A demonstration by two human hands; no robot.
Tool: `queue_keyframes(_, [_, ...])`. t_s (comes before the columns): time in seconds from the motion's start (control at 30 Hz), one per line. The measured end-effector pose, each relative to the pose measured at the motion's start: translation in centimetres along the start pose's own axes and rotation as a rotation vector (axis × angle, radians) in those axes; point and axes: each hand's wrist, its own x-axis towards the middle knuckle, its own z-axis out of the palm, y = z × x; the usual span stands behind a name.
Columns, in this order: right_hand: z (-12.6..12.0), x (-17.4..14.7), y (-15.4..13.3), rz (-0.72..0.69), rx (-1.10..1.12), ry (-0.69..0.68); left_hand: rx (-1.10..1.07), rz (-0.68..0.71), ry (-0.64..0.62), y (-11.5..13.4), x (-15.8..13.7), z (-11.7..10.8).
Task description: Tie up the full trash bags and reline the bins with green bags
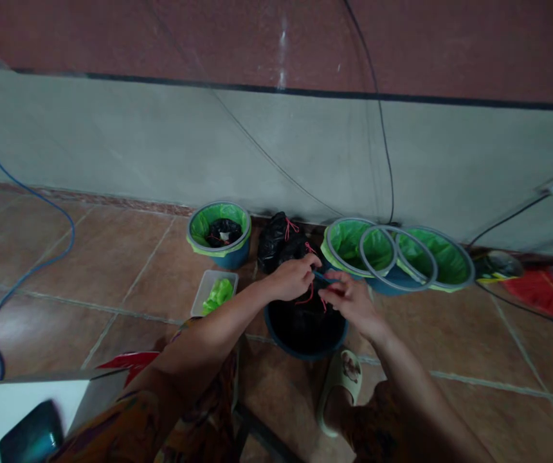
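Note:
In front of me a dark blue bin (306,356) stands on the floor, with a black garbage bag (300,325) in it and red drawstrings (307,296) near its far side. My left hand (296,278) is closed at the bin's far rim, its fingers pinched on the bag's edge. Opposite it, my right hand (351,299) also pinches at the bag's edge, thumb and fingertips together beside a red string. Exactly what lies between the fingertips is partly hidden. Just behind the hands sits a tied black garbage bag (271,247) with red strings.
Along the wall stand a bin with a green liner (199,228) and two more green-lined bins (341,241), with a loose grey ring (431,247) across them. A clear tray (199,299) holds green bags. Blue cable (30,273) lies left; a phone (33,434) rests on a white surface.

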Motion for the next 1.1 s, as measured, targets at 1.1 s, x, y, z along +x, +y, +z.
queue_keyframes(1.1, [-6.3,-1.2,4.2,0.272,-0.995,-0.303,-0.224,-0.375,0.078,-5.5,1.3,4.4])
